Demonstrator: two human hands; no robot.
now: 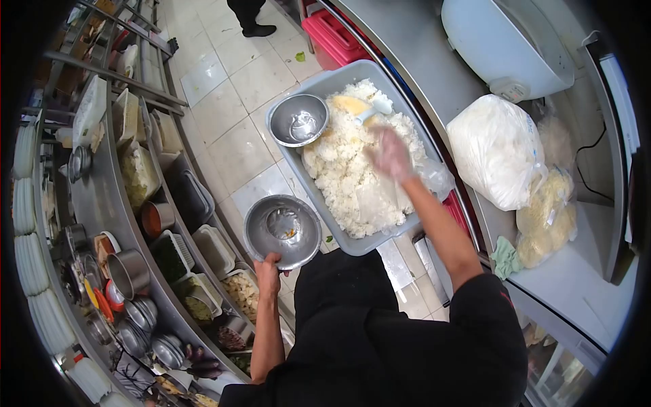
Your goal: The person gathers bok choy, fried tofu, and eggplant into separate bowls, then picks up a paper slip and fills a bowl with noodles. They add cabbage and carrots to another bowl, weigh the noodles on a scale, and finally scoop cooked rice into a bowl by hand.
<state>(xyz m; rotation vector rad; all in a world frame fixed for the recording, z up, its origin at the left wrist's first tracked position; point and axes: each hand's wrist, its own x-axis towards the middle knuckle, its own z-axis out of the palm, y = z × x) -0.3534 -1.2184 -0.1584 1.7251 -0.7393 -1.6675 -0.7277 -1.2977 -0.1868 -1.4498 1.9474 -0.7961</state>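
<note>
My left hand [269,265] grips the rim of a steel bowl [255,224] with a few orange bits at its bottom. My right hand [391,155], which seems covered in clear plastic, is over the cooked rice [339,169] in a large grey-blue tub [290,159]. Its fingers are smeared by motion. Close above it, a pale blue scoop [382,107] lies on the rice beside a yellow patch [350,104]. A second steel bowl [299,119] rests at the tub's left end. Clear plastic [434,178] lies along the tub's right side by my wrist.
On the left runs a steel counter [102,197] with food containers, a steel pot [129,271] and stacked white plates [51,319]. On the right counter sit a white bag [493,152], bagged noodles [548,214] and a green cloth [505,258]. A person's leg [247,13] shows far ahead.
</note>
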